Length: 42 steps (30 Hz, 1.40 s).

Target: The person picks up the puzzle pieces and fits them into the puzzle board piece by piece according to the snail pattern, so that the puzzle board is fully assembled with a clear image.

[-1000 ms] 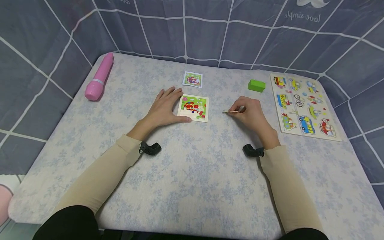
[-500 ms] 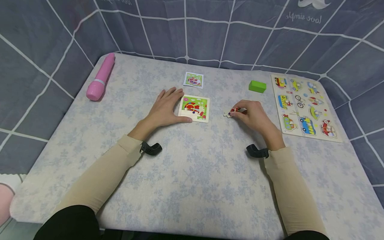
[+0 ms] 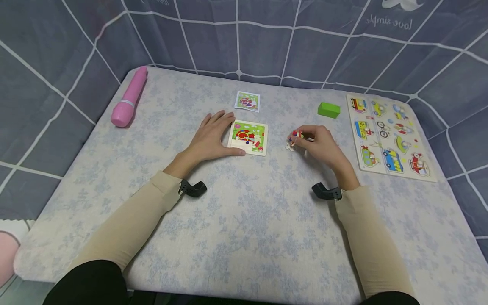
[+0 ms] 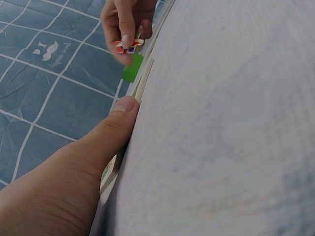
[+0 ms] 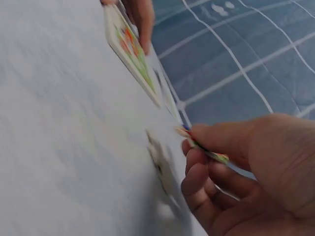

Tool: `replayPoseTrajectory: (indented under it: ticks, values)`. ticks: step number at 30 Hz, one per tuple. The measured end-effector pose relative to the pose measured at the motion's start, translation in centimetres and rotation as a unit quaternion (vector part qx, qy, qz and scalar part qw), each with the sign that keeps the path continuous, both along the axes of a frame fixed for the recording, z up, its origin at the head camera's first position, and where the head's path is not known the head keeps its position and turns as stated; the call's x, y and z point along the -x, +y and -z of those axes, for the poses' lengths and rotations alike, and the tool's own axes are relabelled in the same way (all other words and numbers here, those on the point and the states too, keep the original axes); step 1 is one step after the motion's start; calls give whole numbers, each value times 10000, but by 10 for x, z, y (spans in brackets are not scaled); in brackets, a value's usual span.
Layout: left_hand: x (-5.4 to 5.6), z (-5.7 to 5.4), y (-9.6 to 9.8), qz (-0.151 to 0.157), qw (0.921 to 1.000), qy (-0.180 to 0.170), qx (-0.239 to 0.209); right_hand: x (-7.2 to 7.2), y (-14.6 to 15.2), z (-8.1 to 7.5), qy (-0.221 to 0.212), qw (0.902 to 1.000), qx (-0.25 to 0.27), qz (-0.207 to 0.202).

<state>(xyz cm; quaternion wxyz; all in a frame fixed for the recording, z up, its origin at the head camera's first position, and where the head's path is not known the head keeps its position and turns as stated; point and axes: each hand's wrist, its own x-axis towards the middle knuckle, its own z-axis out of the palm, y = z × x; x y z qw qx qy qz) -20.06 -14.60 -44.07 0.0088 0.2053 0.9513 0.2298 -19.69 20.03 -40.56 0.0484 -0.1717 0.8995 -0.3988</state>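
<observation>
My left hand [image 3: 207, 137] lies spread at the left of a small square jigsaw puzzle board [image 3: 266, 137]. Its thumb [image 4: 125, 105] runs along the board's near edge, and the fingertips reach the far left corner. A red and green picture fills most of the board, with a pale bare patch at lower left. To the right, my right hand [image 3: 318, 142] pinches a small printed puzzle piece [image 3: 296, 134] between thumb and fingers, tilted above the table. Under those fingertips a loose pale-edged puzzle piece [image 5: 162, 164] lies on the tabletop, blurred in the right wrist view.
Behind the board lies a picture card [image 3: 247, 101] with a similar print. A green block [image 3: 328, 109] sits farther right, beside a large vehicle puzzle board [image 3: 392, 165]. A pink microphone-shaped object [image 3: 129, 97] lies at the back left. Grey checked curtain [image 3: 213, 42] encloses the table.
The puzzle piece in my right hand has turned from edge-on to showing its red face, and is lifted slightly. A loose piece beneath has come into view. My left hand stays put.
</observation>
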Motion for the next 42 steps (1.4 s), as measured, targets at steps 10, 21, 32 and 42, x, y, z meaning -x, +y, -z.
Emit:
replayPoseTrajectory:
  ticks: [10,21,32,42]
  values:
    - [0,0,0,-41,10000,12,-6,-9,-42,0,-472,9869,1395,653]
    - [0,1,0,-23,10000,-8,-15,-15,-91,3,-140,9904,1216,640]
    - [-2,-3,4,21,10000,-3,-40,-21,-110,25,1013,9937,430,202]
    - [-2,-2,0,15,10000,62,-40,-24,-117,31,1490,9884,305,-56]
